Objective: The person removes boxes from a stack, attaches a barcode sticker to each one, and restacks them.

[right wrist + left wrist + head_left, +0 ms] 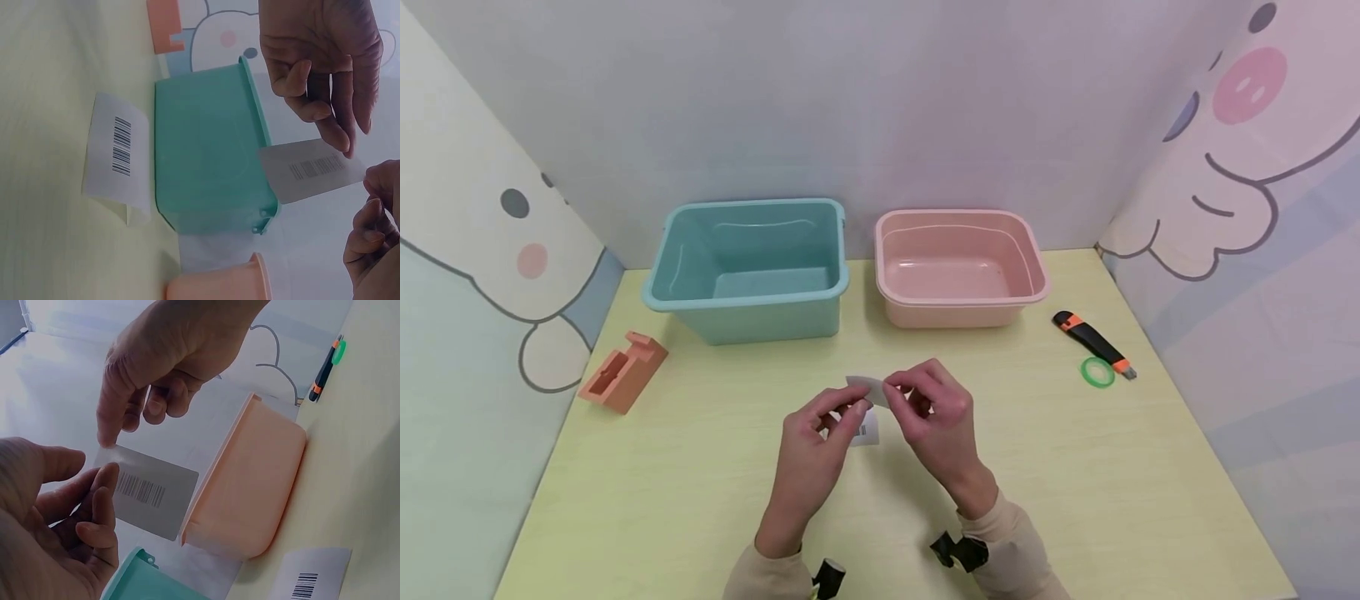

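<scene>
A small white barcode label (863,386) is held up over the table, its bars showing in both wrist views. My right hand (942,425) pinches one corner of it between thumb and index finger. At the label's near edge is my left hand (811,454), fingertips (109,475) touching or overlapping it, with the thumb standing apart from them in the left wrist view. Below the hands a second barcode label (115,150) lies on the table, one edge lifted; in the head view the left fingers partly cover it.
Behind the hands stand a teal bin (763,321) and, right of it, a pink basin (955,315). An orange tape dispenser (625,372) lies at the left. Toward the right edge are a black-and-orange utility knife (1093,340) and a green tape ring (1086,377).
</scene>
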The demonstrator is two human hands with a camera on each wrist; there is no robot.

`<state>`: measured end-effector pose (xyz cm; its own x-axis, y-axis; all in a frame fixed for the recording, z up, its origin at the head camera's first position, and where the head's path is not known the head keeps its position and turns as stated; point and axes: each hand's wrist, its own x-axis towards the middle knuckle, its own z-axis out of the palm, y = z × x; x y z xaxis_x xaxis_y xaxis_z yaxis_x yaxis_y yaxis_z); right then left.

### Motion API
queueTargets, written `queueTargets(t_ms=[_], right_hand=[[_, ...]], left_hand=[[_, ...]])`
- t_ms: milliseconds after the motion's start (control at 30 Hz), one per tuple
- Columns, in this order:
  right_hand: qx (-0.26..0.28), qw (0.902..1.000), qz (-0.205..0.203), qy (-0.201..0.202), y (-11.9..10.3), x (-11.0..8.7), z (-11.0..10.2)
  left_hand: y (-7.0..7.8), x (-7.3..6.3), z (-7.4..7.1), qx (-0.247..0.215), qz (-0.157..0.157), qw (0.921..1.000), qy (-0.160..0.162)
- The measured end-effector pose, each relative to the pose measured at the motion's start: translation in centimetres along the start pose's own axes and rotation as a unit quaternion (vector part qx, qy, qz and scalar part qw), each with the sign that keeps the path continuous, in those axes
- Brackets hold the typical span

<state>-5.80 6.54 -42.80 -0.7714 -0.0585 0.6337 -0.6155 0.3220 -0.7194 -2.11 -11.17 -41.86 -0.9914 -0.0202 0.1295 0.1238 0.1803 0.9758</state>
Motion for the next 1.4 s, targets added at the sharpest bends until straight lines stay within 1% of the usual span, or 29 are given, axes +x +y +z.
queueTargets(t_ms=[233,400,667,767,967,1200,1400], right_hand=[[0.000,0.9998,0.003,-0.018,-0.23,-0.13,0.22],[-0.011,0.9995,-0.007,-0.030,-0.16,-0.24,0.46],[-0.024,0.9975,-0.045,-0.049,-0.19,-0.34,0.64],[-0.029,0.9958,-0.066,-0.056,-0.16,-0.32,0.63],[-0.036,0.9919,-0.100,-0.070,-0.07,-0.30,0.55],[-0.032,0.9886,-0.110,-0.097,-0.01,-0.44,0.52],[-0.029,0.9900,-0.108,-0.086,0.35,-0.42,0.59]], left_hand=[[0.05,0.07,0.01,-0.009,-0.006,0.9999,0.006],[-0.24,0.15,0.06,-0.005,-0.001,0.9999,0.009],[-0.38,0.01,0.06,-0.013,0.002,0.9997,0.021],[-0.29,0.00,0.01,-0.018,0.003,0.9995,0.027],[-0.31,-0.05,-0.03,-0.021,0.014,0.9989,0.040],[-0.41,0.00,-0.09,-0.020,0.014,0.9977,0.062],[-0.53,0.05,-0.27,-0.013,0.008,0.9973,0.072]])
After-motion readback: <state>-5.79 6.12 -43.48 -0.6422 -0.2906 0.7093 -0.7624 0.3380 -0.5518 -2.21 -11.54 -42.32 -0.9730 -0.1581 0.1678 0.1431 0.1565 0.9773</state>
